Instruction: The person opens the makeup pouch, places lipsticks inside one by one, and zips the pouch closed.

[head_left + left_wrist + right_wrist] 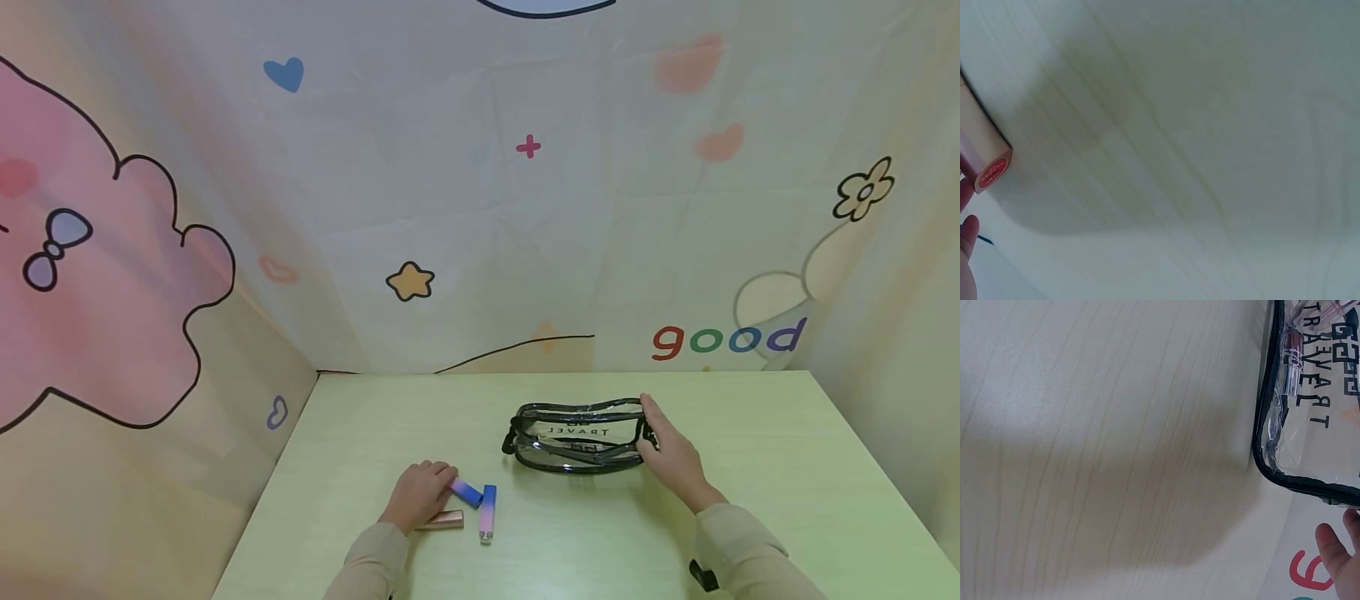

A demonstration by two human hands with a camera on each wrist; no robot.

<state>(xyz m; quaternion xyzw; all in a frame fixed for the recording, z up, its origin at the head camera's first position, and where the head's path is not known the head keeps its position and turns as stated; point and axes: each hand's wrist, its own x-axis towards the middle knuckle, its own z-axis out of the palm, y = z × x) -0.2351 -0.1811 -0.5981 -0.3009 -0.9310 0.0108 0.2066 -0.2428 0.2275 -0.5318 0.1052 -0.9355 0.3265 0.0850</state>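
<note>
My left hand (423, 496) holds a blue-and-pink lipstick tube (467, 493) at its pale end, fingers bent over it. A second blue-and-pink lipstick (487, 512) lies right beside, its clear end toward me. Under the left hand's near side is a rose-gold lipstick (444, 521); the left wrist view shows its red end label (992, 172), close to the fingers (967, 234). My right hand (675, 458) grips the right end of a clear travel pouch (577, 437) with black trim. Several slim items, one a clear-ended tube (1293, 362), show through the pouch in the right wrist view.
A pale wood-grain table (337, 425) lies below both hands. Behind it hangs a printed curtain (480, 208), with more patterned cloth at left and right. A small black piece (703, 575) is on the right sleeve.
</note>
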